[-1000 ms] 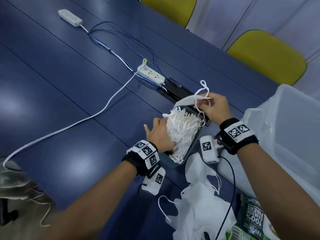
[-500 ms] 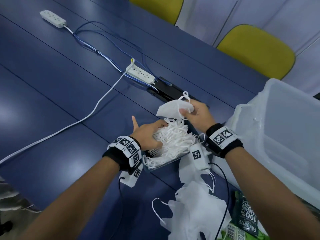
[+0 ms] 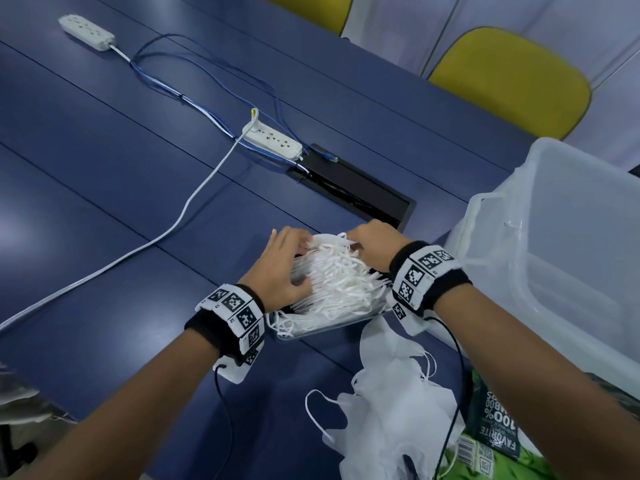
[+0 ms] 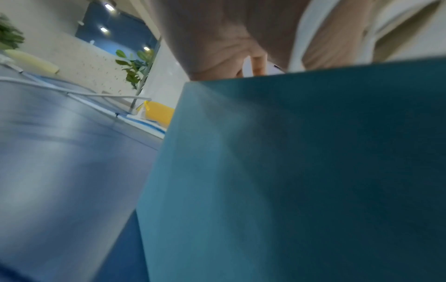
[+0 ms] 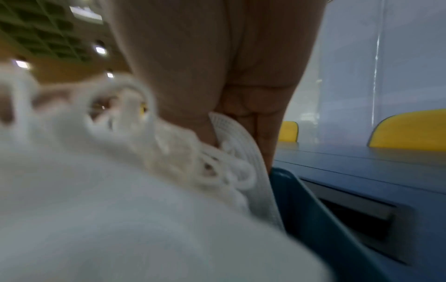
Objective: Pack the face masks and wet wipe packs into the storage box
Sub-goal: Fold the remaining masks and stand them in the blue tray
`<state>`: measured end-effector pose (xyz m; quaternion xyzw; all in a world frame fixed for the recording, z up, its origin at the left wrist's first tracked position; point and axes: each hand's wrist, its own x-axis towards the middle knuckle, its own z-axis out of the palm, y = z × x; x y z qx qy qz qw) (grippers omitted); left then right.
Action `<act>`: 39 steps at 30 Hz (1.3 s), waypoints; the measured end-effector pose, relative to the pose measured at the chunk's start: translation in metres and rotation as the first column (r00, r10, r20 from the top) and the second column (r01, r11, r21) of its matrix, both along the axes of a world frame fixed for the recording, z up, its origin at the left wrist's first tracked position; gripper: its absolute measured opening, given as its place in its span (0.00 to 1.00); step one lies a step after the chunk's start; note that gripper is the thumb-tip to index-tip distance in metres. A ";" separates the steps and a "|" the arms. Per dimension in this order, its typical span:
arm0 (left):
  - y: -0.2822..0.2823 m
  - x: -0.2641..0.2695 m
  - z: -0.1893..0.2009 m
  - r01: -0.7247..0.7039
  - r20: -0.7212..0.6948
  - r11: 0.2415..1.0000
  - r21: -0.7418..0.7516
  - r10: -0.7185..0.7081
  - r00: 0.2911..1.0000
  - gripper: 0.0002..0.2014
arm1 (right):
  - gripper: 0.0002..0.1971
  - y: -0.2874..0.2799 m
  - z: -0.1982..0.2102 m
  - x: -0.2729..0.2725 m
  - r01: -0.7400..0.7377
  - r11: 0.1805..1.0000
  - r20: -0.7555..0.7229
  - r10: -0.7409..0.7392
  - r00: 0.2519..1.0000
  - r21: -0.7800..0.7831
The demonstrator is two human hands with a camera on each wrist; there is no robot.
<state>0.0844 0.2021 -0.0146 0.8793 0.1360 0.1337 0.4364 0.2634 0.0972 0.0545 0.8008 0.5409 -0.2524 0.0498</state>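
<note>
- left hand (image 3: 282, 271) is pressing on the near-left side of the stack of face masks (image 3: 332, 282), its fingers bent over the tangled ear loops and its thumb lying along the stack's edge.
- right hand (image 3: 374, 247) is curling over the far-right end of the same stack; the right wrist view is showing its fingers (image 5: 253, 106) pinching the ribbed edge of one mask against the others.
- the stack is sitting in a small teal tray (image 3: 322, 329), whose flat side (image 4: 301, 162) is filling most of the left wrist view; the tray is resting on the blue tabletop (image 3: 104, 209).
- a loose heap of white masks (image 3: 391, 403) is lying on the tabletop nearer the person, just beside the tray.
- a green wet wipe pack (image 3: 498, 431) is lying beside that heap, partly under the right forearm.
- the clear storage box (image 3: 561, 244) is standing at the right, close to the right wrist; no masks or packs are showing inside it.
- two white power strips (image 3: 272, 140) and their cables are lying farther back on the tabletop.
</note>
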 end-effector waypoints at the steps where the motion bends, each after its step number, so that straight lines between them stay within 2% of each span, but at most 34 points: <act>1: 0.000 -0.002 -0.002 -0.020 0.049 0.998 -0.054 0.023 0.999 0.26 | 0.11 0.004 0.004 -0.003 0.001 1.000 -0.039 -0.002 0.999 -0.014; 4: 0.002 -0.005 -0.005 -0.103 0.133 0.995 -0.016 0.104 0.986 0.31 | 0.14 0.014 0.016 -0.016 0.034 0.996 -0.161 -0.047 0.986 -0.080; 6: 0.004 -0.005 -0.005 -0.164 0.119 0.986 -0.003 0.163 0.979 0.34 | 0.13 0.022 0.018 -0.027 -0.007 0.980 -0.132 -0.020 0.991 -0.201; 9: 0.003 -0.004 -0.002 -0.162 0.100 0.987 0.006 0.161 0.982 0.36 | 0.27 0.037 0.008 -0.048 -0.054 0.952 -0.018 0.051 0.999 -0.300; 13: 0.003 -0.005 0.004 -0.073 -0.015 0.995 0.066 0.074 0.997 0.38 | 0.23 0.053 -0.016 -0.065 -0.076 0.962 0.030 0.087 0.996 -0.261; 17: -0.004 -0.012 0.013 -0.046 -0.109 0.970 0.238 0.074 0.991 0.31 | 0.21 0.046 -0.010 -0.053 -0.007 0.976 -0.044 -0.003 0.999 -0.220; 19: -0.010 -0.021 0.019 -0.084 -0.133 0.967 0.241 0.118 0.984 0.29 | 0.15 0.031 -0.008 -0.036 0.139 0.988 -0.227 -0.150 0.962 -0.064; 20: -0.013 -0.026 0.021 -0.104 -0.147 0.970 0.220 0.138 0.980 0.29 | 0.12 0.019 -0.006 -0.028 0.254 0.965 -0.350 -0.217 0.911 0.063; 21: -0.016 -0.030 0.024 -0.112 -0.176 0.976 0.186 0.145 0.974 0.30 | 0.10 0.006 -0.006 -0.021 0.391 0.897 -0.460 -0.263 0.848 0.209; 22: -0.019 -0.033 0.027 -0.112 -0.226 0.984 0.142 0.142 0.964 0.31 | 0.09 -0.008 -0.006 -0.014 0.525 0.778 -0.520 -0.308 0.797 0.344; 23: -0.022 -0.034 0.030 -0.118 -0.269 0.989 0.092 0.138 0.953 0.32 | 0.08 -0.021 -0.007 -0.007 0.615 0.650 -0.520 -0.371 0.769 0.446; 24: -0.024 -0.033 0.034 -0.129 -0.296 0.991 0.038 0.135 0.946 0.32 | 0.08 -0.032 -0.007 -0.001 0.654 0.567 -0.469 -0.457 0.756 0.501; 25: -0.027 -0.031 0.039 -0.143 -0.319 0.989 -0.025 0.128 0.939 0.29 | 0.09 -0.042 -0.007 0.004 0.672 0.550 -0.393 -0.548 0.738 0.496; 26: -0.031 -0.028 0.044 -0.174 -0.336 0.981 -0.089 0.135 0.932 0.25 | 0.12 -0.050 -0.008 0.008 0.675 0.605 -0.297 -0.611 0.733 0.422; 27: -0.034 -0.024 0.046 -0.221 -0.343 0.961 -0.168 0.154 0.927 0.20 | 0.17 -0.057 -0.012 0.011 0.659 0.693 -0.206 -0.627 0.751 0.291; 29: -0.042 -0.013 0.054 -0.346 -0.350 0.865 -0.363 0.218 0.911 0.07 | 0.19 -0.066 -0.019 0.009 0.587 0.807 -0.147 -0.575 0.805 0.059; 30: -0.042 -0.008 0.055 -0.394 -0.353 0.788 -0.473 0.240 0.904 0.06 | 0.17 -0.068 -0.022 0.004 0.552 0.833 -0.155 -0.541 0.827 0.033; 32: -0.039 0.002 0.050 -0.503 -0.414 0.561 -0.657 0.290 0.863 0.17 | 0.11 -0.071 -0.025 -0.003 0.533 0.840 -0.168 -0.514 0.841 0.097; 34: -0.034 0.008 0.047 -0.565 -0.476 0.354 -0.745 0.311 0.822 0.19 | 0.08 -0.074 -0.025 -0.008 0.542 0.832 -0.156 -0.524 0.837 0.119; 36: -0.029 0.017 0.036 -0.596 -0.513 0.236 -0.768 0.331 0.792 0.17 | 0.10 -0.078 -0.024 -0.012 0.543 0.834 -0.183 -0.521 0.834 0.099; 37: -0.026 0.020 0.035 -0.606 -0.526 0.201 -0.770 0.338 0.781 0.19 | 0.08 -0.077 -0.026 -0.016 0.548 0.831 -0.212 -0.521 0.827 0.096; 38: -0.025 0.024 0.033 -0.616 -0.530 0.203 -0.761 0.352 0.771 0.23 | 0.07 -0.079 -0.026 -0.020 0.553 0.826 -0.236 -0.519 0.821 0.106; 39: -0.019 0.029 0.013 -0.633 -0.536 0.226 -0.741 0.370 0.759 0.31 | 0.07 -0.082 -0.027 -0.024 0.556 0.822 -0.252 -0.516 0.818 0.123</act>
